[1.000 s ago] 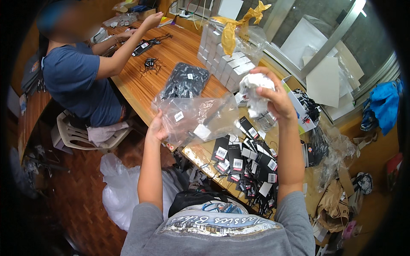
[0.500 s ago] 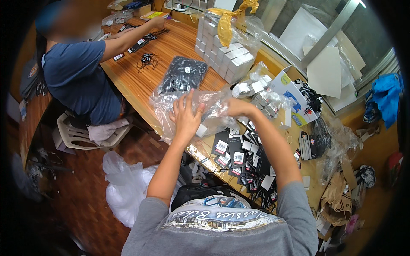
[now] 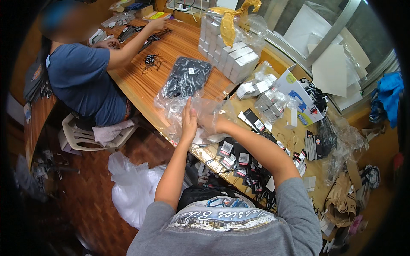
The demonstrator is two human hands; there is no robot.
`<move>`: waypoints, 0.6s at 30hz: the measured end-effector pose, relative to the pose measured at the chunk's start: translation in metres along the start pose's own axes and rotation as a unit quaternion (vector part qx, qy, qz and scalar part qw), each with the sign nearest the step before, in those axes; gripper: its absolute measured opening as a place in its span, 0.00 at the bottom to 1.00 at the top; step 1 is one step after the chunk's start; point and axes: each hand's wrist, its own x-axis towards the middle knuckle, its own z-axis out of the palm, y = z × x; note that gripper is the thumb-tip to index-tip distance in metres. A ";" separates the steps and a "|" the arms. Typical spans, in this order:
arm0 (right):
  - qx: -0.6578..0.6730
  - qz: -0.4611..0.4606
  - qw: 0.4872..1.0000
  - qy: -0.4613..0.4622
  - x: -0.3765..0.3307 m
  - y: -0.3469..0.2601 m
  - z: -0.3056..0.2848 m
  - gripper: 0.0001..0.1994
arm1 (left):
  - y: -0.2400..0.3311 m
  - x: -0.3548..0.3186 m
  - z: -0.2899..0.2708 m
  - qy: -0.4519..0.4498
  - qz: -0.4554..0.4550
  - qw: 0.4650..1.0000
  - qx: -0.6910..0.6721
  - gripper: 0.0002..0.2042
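Observation:
A clear plastic bag (image 3: 169,109) lies crumpled near the front edge of the table. My left hand (image 3: 189,121) rests against it edge-on, with straight fingers pointing away from me. My right hand (image 3: 218,125) is at the bag's right side, its fingers hidden among the plastic folds. Just beyond is a flat clear pack of black items (image 3: 187,77) with a small white label. Beside my right forearm lies a heap of black tags (image 3: 243,158) with white barcode labels and dark cords.
Bagged white boxes (image 3: 228,55) stand stacked at the back. An open white carton (image 3: 299,94) holds black-and-white pieces to the right. At the left, a co-worker in a blue shirt (image 3: 81,81) sits reaching over the table. A white plastic sack (image 3: 132,192) lies on the floor.
My left hand has turned from spread and palm-down to edge-on, its fingers together. My right hand has come nearer to it, into the plastic folds. The co-worker's arms have shifted slightly.

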 end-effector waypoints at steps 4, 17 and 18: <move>0.114 0.078 0.986 0.093 -0.019 0.039 -0.002 0.21 | 0.005 0.000 0.000 -0.023 -0.024 0.999 0.038 0.23; -0.333 0.322 0.731 0.500 -0.053 0.023 -0.256 0.13 | 0.159 -0.006 0.039 -0.019 0.155 0.940 0.304 0.15; -0.286 0.311 0.733 0.533 -0.053 0.021 -0.256 0.14 | 0.167 -0.004 0.042 -0.063 0.160 0.919 0.355 0.14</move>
